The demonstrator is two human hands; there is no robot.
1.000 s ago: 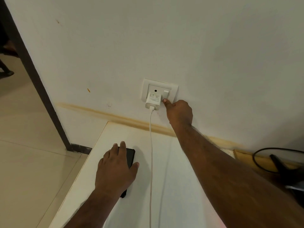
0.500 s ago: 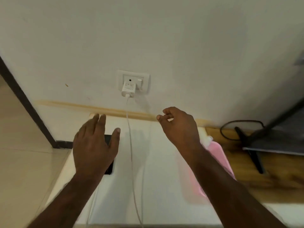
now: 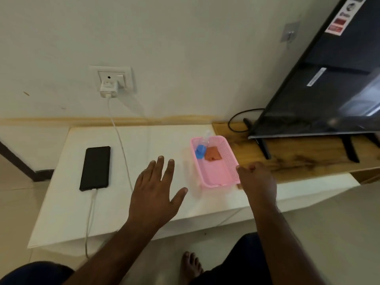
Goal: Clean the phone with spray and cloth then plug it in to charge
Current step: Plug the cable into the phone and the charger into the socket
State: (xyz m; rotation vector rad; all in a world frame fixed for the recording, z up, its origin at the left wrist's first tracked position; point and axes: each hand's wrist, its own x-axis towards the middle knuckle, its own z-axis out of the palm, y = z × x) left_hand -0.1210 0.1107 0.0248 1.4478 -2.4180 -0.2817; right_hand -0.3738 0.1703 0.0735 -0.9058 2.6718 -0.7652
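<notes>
A black phone (image 3: 95, 168) lies flat on the white table (image 3: 67, 214), at its left side. A white cable (image 3: 121, 149) runs from its near end, loops over the table's front edge and rises to a white charger (image 3: 108, 88) plugged into the wall socket (image 3: 127, 76). The pink basket (image 3: 213, 175) holds a clear spray bottle with a blue cap (image 3: 200, 152) and an orange cloth (image 3: 213, 156). My left hand (image 3: 158, 192) hovers open, fingers spread, between phone and basket. My right hand (image 3: 257, 182), loosely curled and holding nothing, is at the basket's near right corner.
A black TV (image 3: 320, 83) stands on a wooden shelf (image 3: 298, 159) to the right, with a black cord (image 3: 236, 122) looping behind it. A stick-on hook (image 3: 289, 34) is on the wall. My bare foot (image 3: 190, 266) rests on the tiled floor below the table.
My right hand left the socket switch and drew back to the basket. My left hand lifted off the phone and moved right. The view pulled back, revealing basket and TV.
</notes>
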